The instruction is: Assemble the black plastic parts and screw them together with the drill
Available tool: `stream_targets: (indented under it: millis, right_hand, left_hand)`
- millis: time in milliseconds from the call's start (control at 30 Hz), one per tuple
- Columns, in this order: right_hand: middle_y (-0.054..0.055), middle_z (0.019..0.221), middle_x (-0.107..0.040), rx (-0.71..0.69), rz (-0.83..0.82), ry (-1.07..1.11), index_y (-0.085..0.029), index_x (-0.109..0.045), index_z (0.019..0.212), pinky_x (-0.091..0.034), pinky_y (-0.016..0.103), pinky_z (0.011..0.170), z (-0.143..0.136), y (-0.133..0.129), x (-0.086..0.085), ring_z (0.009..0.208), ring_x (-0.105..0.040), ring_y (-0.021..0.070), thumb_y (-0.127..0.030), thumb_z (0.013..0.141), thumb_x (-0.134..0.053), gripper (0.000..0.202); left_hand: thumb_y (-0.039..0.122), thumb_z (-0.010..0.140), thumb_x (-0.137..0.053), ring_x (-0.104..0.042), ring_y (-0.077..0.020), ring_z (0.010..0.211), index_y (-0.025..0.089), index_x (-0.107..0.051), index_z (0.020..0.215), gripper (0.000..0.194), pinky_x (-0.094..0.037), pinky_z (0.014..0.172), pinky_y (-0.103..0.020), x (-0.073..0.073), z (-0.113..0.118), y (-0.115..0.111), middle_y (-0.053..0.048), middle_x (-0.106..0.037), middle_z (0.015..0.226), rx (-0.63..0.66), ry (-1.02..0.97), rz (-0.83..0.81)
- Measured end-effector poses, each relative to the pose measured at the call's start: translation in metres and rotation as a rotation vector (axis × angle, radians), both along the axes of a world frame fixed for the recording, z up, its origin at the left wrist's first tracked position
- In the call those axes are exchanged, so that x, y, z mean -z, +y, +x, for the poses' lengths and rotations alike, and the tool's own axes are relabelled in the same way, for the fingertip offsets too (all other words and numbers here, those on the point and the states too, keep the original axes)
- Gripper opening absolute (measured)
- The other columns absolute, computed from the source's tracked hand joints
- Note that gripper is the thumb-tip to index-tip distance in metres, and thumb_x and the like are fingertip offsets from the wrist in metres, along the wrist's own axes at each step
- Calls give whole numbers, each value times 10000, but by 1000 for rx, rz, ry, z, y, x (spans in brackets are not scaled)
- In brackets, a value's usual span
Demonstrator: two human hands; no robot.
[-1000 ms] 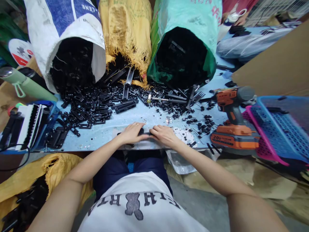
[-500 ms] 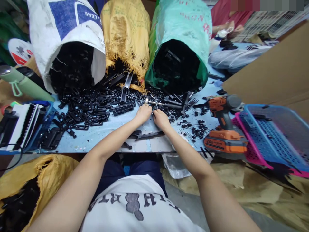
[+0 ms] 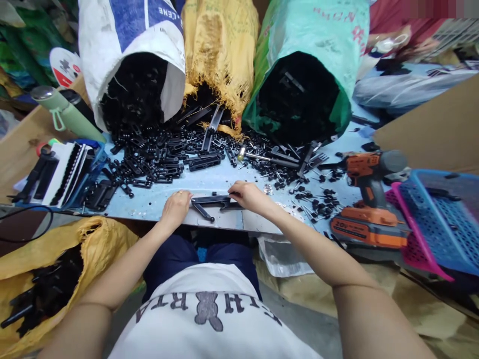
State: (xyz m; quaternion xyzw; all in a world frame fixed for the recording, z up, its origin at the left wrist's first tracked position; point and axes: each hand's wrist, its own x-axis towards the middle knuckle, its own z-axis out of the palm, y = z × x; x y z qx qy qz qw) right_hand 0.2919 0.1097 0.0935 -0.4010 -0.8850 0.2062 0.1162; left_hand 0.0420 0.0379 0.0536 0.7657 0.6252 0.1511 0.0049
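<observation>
A long black plastic bracket (image 3: 211,199) lies at the near edge of the blue table, with a short ball-ended black arm (image 3: 204,213) angled out below it. My left hand (image 3: 177,207) is closed at the bracket's left end, fingertips on it. Over its right end, my right hand (image 3: 249,196) is pinched; whatever is between those fingertips is too small or hidden to make out. A tiny black piece (image 3: 214,193) sits just behind the bracket. Beyond my hands lies a hammer (image 3: 262,158) with a yellowish-tipped metal head.
White (image 3: 174,75), yellow (image 3: 220,45) and green (image 3: 314,35) sacks spill black parts across the table's back. An orange cordless drill (image 3: 368,199) stands at right beside blue and pink baskets (image 3: 445,209). At left are a blue basket (image 3: 97,159) and a green bottle (image 3: 71,112). Another person's arm shows top right.
My hands have drawn back from near the hammer toward the table's near edge and moved apart, onto the bracket. The whole view has shifted, so the table appears further right.
</observation>
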Motion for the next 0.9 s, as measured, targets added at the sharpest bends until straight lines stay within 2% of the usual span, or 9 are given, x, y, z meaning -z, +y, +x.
stream_targets:
  millis: [167, 267, 367, 500, 600, 667, 733, 833, 900]
  right_hand:
    - [81, 871, -640, -77, -3, -116, -138, -670, 876, -421, 251, 708, -5, 0, -5, 761, -600, 161, -118, 817, -561, 126]
    - [80, 863, -630, -78, 35, -169, -142, -662, 862, -407, 246, 694, -8, -4, -6, 759, -594, 158, -122, 839, -527, 138]
    - [84, 833, -619, -104, 88, -243, -143, -657, 840, -396, 244, 669, -12, -7, -6, 762, -591, 163, -117, 863, -475, 185]
    - [81, 868, -637, -125, 77, -217, -153, -653, 890, -417, 248, 685, -12, -5, -3, 783, -603, 169, -142, 855, -513, 144]
    - [74, 883, -647, -106, 99, -80, -167, -643, 944, -450, 256, 697, -3, -5, 10, 780, -612, 166, -212, 874, -517, 151]
    - [81, 909, -647, -106, 136, 60, -174, -640, 974, -472, 263, 717, 5, -8, 23, 803, -617, 163, -263, 907, -470, 204]
    - [93, 980, -637, -100, 176, 195, -180, -623, 1048, -488, 275, 763, 14, -14, 37, 874, -614, 165, -303, 923, -442, 253]
    - [113, 1083, -608, -111, 207, 269, -179, -527, 1225, -492, 306, 819, 25, -24, 54, 968, -590, 178, -333, 903, -484, 359]
    - [115, 1051, -617, -133, 231, 256, -174, -459, 1297, -496, 330, 801, 30, -33, 64, 934, -589, 187, -334, 891, -509, 439]
  left_hand:
    - [203, 917, -418, -602, -206, 742, 140, -588, 804, 214, -450, 681, -307, -11, 2, 4, -84, -615, 736, 19, 136, 29]
    - [194, 922, -399, -602, -207, 735, 133, -594, 780, 249, -463, 680, -313, -14, 4, 3, -86, -610, 712, 72, 177, 26]
    - [231, 937, -368, -609, -208, 740, 124, -614, 873, 276, -480, 681, -323, -5, 6, 0, -92, -623, 724, 129, 147, 43]
    - [233, 946, -335, -624, -210, 806, 106, -591, 1059, 307, -501, 732, -342, 18, 3, -4, -120, -653, 800, 174, 34, 74]
    - [205, 940, -336, -612, -217, 918, 119, -581, 1092, 300, -474, 815, -374, 24, 5, -6, -142, -660, 933, 171, -29, 96]
    - [242, 931, -374, -578, -242, 1006, 140, -592, 1060, 274, -428, 867, -419, 20, 15, -6, -150, -640, 1043, 145, -31, 117]
    - [319, 909, -433, -535, -264, 1073, 149, -583, 1068, 277, -379, 908, -442, 14, 34, -3, -154, -603, 1131, 191, -6, 100]
    - [472, 828, -539, -522, -283, 1042, 119, -524, 1148, 476, -380, 875, -421, 10, 64, 5, -169, -582, 1114, 284, 26, -8]
    - [524, 793, -562, -525, -281, 1001, 107, -511, 1140, 544, -395, 833, -393, 12, 76, 10, -158, -582, 1066, 302, 14, -68]
